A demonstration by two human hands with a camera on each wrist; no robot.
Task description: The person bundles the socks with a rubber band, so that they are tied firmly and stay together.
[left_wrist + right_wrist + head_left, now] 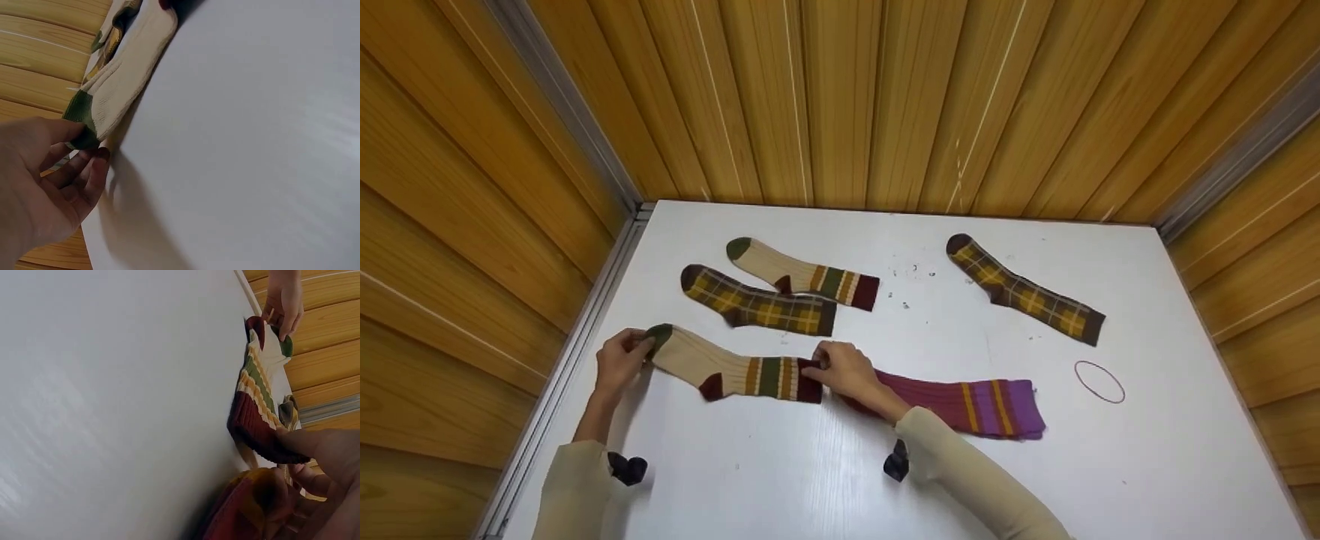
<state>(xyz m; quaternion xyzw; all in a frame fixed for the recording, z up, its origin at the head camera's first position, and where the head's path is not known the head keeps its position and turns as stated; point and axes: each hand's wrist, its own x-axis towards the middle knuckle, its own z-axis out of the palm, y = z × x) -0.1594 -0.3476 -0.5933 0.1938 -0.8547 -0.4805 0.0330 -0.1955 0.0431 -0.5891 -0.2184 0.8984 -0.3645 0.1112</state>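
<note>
A cream sock point(697, 358) with green toe, dark red heel and striped cuff is stretched between both hands. My left hand point(620, 364) pinches its green toe point(83, 118), thumb above and fingers beneath. At the other end my right hand point(847, 369) pinches the dark red cuff point(256, 427) between thumb and fingers. Beneath my right hand and forearm lies a magenta sock point(1005, 409) with orange stripes and a purple cuff; its toe end is partly hidden.
Behind, a plaid sock point(765, 309) lies against a second cream striped sock point(780, 266). Another plaid sock point(1027, 292) lies at the back right, with a thin red ring point(1099, 382) in front of it. Wood-patterned walls point(840, 105) border the white table point(780, 480).
</note>
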